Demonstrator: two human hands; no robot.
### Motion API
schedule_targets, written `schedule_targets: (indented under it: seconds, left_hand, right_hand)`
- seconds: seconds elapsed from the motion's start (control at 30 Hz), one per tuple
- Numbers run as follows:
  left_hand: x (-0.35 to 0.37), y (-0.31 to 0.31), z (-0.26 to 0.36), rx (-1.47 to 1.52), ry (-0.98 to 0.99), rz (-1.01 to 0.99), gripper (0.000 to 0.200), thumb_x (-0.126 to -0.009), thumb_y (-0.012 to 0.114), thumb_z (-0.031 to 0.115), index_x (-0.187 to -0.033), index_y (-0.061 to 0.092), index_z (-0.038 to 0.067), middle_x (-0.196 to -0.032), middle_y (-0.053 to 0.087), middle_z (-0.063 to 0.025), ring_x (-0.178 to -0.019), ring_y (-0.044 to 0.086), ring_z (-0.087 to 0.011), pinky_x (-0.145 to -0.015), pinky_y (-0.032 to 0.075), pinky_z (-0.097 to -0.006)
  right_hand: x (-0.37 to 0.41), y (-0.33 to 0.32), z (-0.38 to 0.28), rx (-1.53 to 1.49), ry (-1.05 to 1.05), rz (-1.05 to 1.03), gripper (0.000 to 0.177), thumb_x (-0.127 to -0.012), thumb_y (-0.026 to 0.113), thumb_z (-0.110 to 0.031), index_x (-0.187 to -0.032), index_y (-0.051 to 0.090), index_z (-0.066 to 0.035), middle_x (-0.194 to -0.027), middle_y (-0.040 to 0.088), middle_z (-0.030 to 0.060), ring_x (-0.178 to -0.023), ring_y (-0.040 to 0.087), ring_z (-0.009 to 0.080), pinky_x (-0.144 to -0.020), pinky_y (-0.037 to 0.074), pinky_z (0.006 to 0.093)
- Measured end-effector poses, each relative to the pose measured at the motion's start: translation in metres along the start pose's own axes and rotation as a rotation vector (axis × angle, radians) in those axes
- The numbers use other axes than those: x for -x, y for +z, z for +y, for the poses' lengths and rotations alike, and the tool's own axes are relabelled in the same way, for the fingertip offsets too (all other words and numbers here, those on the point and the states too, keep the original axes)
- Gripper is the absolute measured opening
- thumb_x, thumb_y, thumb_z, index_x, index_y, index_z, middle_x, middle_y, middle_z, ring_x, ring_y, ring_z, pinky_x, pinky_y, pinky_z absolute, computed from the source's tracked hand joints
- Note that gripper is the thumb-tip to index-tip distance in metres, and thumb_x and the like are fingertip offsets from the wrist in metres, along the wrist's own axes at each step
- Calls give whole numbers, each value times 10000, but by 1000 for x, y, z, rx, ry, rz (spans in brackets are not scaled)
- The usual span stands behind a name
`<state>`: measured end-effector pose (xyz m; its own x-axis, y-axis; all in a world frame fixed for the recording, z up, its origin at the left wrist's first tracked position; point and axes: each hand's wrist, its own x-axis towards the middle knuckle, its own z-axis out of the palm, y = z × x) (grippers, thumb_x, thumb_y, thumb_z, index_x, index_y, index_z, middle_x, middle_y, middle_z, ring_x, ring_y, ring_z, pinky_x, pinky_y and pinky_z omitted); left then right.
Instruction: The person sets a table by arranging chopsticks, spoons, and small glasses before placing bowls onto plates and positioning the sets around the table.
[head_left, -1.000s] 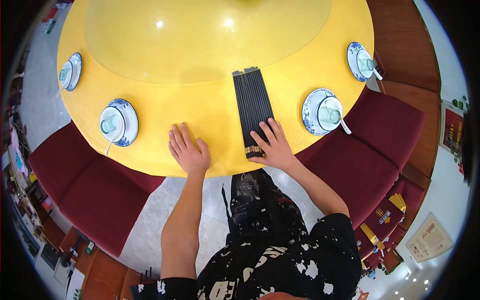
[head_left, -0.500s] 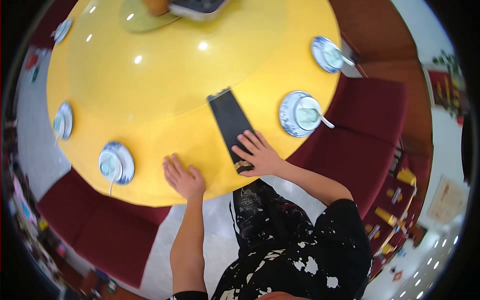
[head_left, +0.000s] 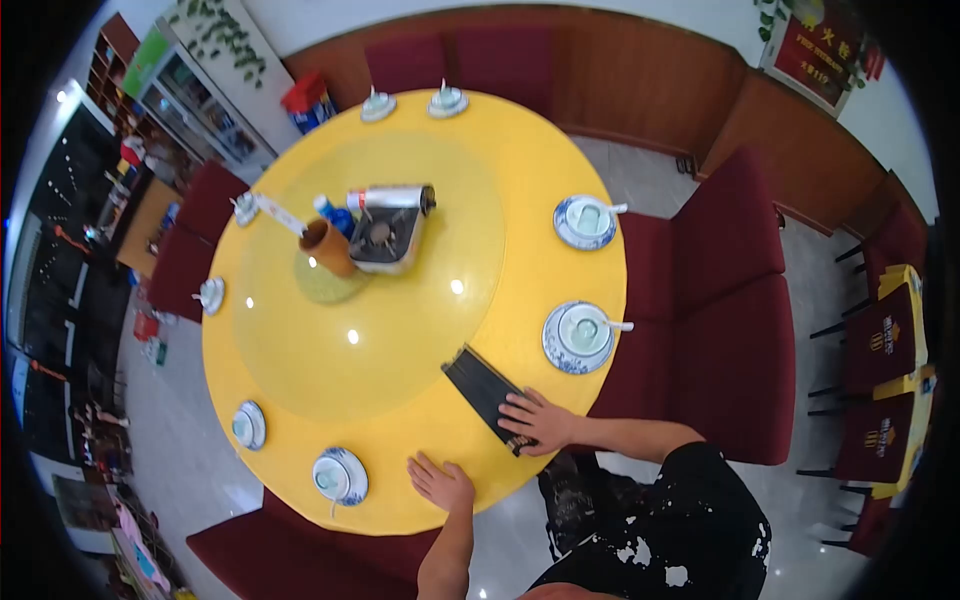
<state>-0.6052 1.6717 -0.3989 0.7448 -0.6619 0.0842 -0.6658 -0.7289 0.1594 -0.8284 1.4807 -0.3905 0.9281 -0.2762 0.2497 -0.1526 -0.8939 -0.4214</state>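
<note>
On the yellow tablecloth near the table's front edge lies a flat row of long black chopsticks (head_left: 484,387), side by side, with an uneven far end and gold marks at the near end. My right hand (head_left: 538,421) rests flat over their near part, fingers spread, not wrapped round them. To the left, my left hand (head_left: 442,483) lies on the cloth with its fingers stretched out and holds nothing. Right of the chopsticks stands a blue-and-white plate (head_left: 552,357) bearing a bowl and a white spoon. Another place setting with a plate (head_left: 357,478) is left of my left hand.
A glass turntable (head_left: 410,320) covers the table's middle. It carries a portable gas stove (head_left: 385,240), a brown pot (head_left: 328,248) and a blue bottle (head_left: 338,217). Several more settings ring the table. Dark red chairs (head_left: 735,365) stand around it.
My view has tilted up and swung, so more of the table and room shows. Both hands keep about the same places on the table, the right one still flat on the chopsticks.
</note>
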Motion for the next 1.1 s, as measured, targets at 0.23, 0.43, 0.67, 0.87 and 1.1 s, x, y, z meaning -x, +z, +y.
schedule_targets:
  seconds: [0.23,0.43,0.67,0.87,1.1]
  left_hand:
    - [9,2,-7,73,-15,50,667,-925,482,318,-1507,330,29,-1571,286,-214,-1468,239,-359,-1194,167,-511]
    - [15,7,-11,133,-58,107,671,-902,502,340,-1491,373,44,-1564,309,-207,-1471,241,-349,-1197,169,-515]
    - [23,12,-21,219,-39,90,712,-888,519,342,-1510,337,48,-1588,264,-197,-1491,194,-347,-1211,134,-503]
    - [23,2,-32,203,2,-117,739,-941,478,403,-1553,238,64,-1625,161,-188,-1511,117,-345,-1219,94,-496]
    - [91,-7,-48,65,107,-244,713,-1007,382,443,-1582,139,99,-1641,67,-189,-1521,29,-344,-1221,68,-501]
  right_hand:
    - [29,-23,-43,-44,212,384,608,-816,658,-222,-1360,485,-11,-1456,415,241,-1332,402,444,-1092,324,560]
    - [215,-13,-98,-375,1038,187,380,-868,596,-147,-1213,589,11,-1193,628,217,-1113,612,380,-973,474,406]
    - [365,49,-71,-850,1694,-457,416,-870,602,-376,-1116,664,-46,-1000,687,151,-919,649,282,-831,513,407]
    - [374,55,-97,-957,1626,-369,422,-895,566,-410,-1122,657,-66,-942,677,132,-832,640,258,-767,522,397]
    - [403,69,-131,-1477,1714,-229,457,-933,498,-415,-1135,646,-33,-945,689,156,-778,671,257,-733,535,390]
